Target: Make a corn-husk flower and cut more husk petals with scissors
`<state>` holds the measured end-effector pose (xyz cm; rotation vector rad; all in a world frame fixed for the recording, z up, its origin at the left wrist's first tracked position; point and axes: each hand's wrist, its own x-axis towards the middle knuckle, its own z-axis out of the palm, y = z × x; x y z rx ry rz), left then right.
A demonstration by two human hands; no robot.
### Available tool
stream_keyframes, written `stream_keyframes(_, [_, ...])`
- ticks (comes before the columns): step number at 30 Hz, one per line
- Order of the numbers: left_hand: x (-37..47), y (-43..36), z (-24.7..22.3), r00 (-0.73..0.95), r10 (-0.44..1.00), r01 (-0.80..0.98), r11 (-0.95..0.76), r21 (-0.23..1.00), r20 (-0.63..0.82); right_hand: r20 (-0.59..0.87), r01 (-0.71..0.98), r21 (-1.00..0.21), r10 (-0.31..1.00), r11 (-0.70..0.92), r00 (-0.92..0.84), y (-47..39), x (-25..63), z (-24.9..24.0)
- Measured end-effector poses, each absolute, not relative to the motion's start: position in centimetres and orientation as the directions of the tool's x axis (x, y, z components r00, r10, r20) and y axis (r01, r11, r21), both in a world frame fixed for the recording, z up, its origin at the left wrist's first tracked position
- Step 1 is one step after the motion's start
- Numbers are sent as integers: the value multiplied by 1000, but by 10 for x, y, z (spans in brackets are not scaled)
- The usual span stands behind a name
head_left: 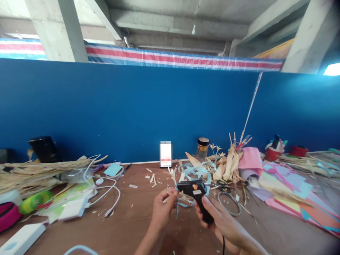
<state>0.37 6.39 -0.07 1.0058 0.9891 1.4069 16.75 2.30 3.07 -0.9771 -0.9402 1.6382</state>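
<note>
My right hand (212, 212) is wrapped round the handle of a black hot glue gun (198, 191) with an orange switch and a white label. The gun's nozzle points left, right beside the fingertips of my left hand (165, 203). Those fingers are pinched on a thin stem (177, 209) with a blue strip along it, its lower end hanging below them. Pale husk petals (172, 173) show just above the pinch; whether they join the stem is hard to tell. Behind the gun lies a tangle of light blue paper strips (195, 170). Scissors (224, 186) lie right of it.
Dried husks (228, 164), a black-lidded jar (202, 148) and coloured paper sheets (289, 198) are at the right. White cables (115, 193), a power bank (71, 209) and a husk pile (32, 173) lie left. A blue partition (132, 106) rises behind the table.
</note>
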Motion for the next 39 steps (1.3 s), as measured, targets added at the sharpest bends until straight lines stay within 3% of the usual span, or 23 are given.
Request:
stream_keyframes(13, [4,65,-2,-86,996,-254,-30,967,8,-189,-425,-871,967,-247,-173,18,163,43])
stream_keyframes(23, [5,64,2,-90,996,-273,-34,961,10,-167,-368,-903,971,-221,-171,21,163,39])
stream_keyframes(31, [4,61,2,-73,997,-308,-7,951,-16,-101,-515,-837,978,-183,-184,13,175,59])
stream_keyframes(36, [2,65,1,-121,991,-401,10,916,-64,17,-480,-877,1000,10,-10,18,212,64])
stream_keyframes(39, [-3,68,2,-108,987,-499,51,865,-121,68,-277,-952,971,132,228,23,243,53])
